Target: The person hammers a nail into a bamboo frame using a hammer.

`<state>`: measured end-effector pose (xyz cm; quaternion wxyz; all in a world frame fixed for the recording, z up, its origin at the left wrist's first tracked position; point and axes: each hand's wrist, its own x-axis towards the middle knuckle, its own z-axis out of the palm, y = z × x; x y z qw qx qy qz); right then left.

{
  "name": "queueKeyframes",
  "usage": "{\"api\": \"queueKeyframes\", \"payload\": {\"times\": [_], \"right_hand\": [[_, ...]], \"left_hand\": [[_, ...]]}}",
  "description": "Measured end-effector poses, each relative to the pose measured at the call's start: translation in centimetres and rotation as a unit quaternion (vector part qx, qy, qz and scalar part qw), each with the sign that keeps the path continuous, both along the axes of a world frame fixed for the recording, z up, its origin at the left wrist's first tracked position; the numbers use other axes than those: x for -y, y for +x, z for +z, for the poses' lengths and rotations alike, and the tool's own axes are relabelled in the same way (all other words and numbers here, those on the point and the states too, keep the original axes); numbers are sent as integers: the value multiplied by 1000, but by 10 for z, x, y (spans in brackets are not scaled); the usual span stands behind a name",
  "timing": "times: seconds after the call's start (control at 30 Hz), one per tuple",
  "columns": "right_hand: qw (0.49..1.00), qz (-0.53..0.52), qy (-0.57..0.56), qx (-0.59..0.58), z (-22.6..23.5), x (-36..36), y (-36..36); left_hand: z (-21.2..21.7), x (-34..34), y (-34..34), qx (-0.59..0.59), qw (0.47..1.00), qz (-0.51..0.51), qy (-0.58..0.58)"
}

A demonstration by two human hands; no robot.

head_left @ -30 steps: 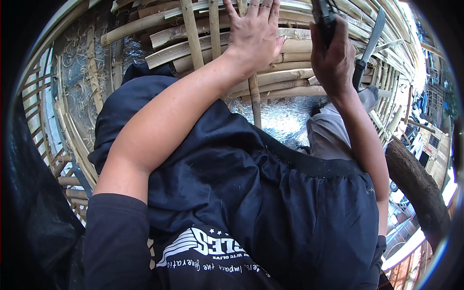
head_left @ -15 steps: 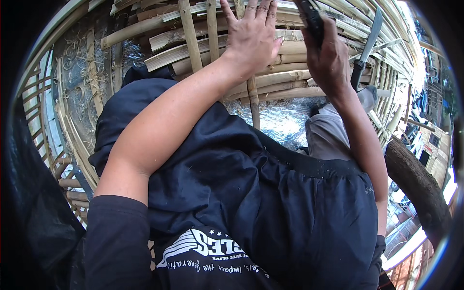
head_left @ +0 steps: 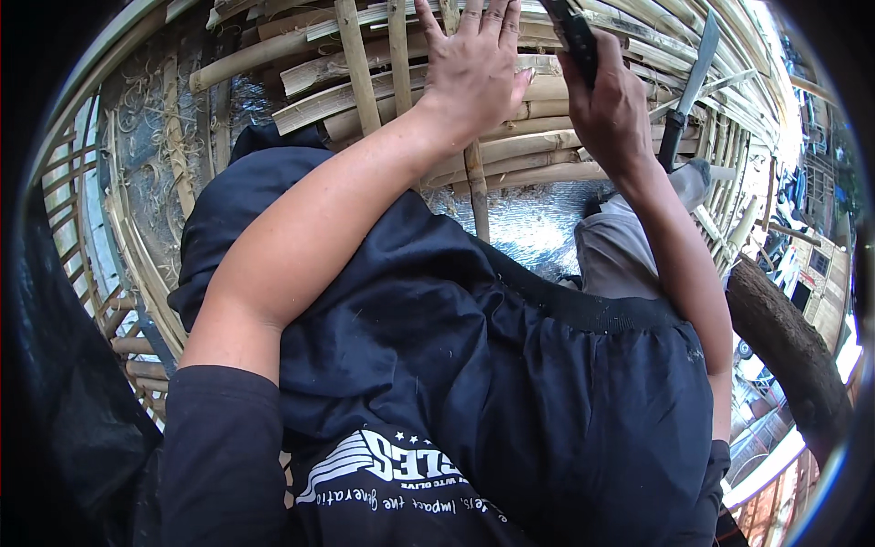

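My left hand [head_left: 472, 77] lies flat on the bamboo slats [head_left: 547, 91], fingers spread and reaching the top edge of the view. Wrapped in my right hand [head_left: 612, 114] is a black-handled tool [head_left: 574, 41]. Its far end runs out of the picture at the top, so its kind does not show. This hand is raised just right of my left hand, above the slats. Thin bamboo crosspieces [head_left: 357, 64] lie across the slats to the left of my left hand. A machete [head_left: 700, 73] with a black handle rests on the bamboo beyond my right hand.
Silvery sheeting [head_left: 533, 228] shows below the slats. My legs in dark shorts [head_left: 410, 319] are folded close under my arms. Curled shavings [head_left: 137, 137] lie at the far left. A thick log [head_left: 788, 351] stands at the right, with a bamboo lattice [head_left: 77, 210] at the left.
My right hand has shifted slightly left with the black-handled tool, toward my left hand. My left hand has stayed almost in place.
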<state>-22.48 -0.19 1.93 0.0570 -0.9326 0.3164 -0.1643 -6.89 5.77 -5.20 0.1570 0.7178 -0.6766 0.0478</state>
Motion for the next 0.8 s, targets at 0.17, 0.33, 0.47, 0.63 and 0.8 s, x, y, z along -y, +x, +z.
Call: {"api": "queueKeyframes", "payload": {"times": [0.17,0.33,0.47,0.63,0.8], "right_hand": [[990,-3,110,85,18,-8,1],[990,36,-81,105,10,-7,0],[999,14,-36,-37,-1,1,-1],[990,-10,65,121,19,-1,-9],[999,-14,-6,-33,-1,-5,0]], "left_hand": [[-1,-1,6,-44,999,-12,-25],[1,-3,0,-23,1000,-13,13],[5,3,3,-30,999,0,-11],[4,2,4,-25,1000,-8,13],[5,0,3,-33,998,-8,55]]}}
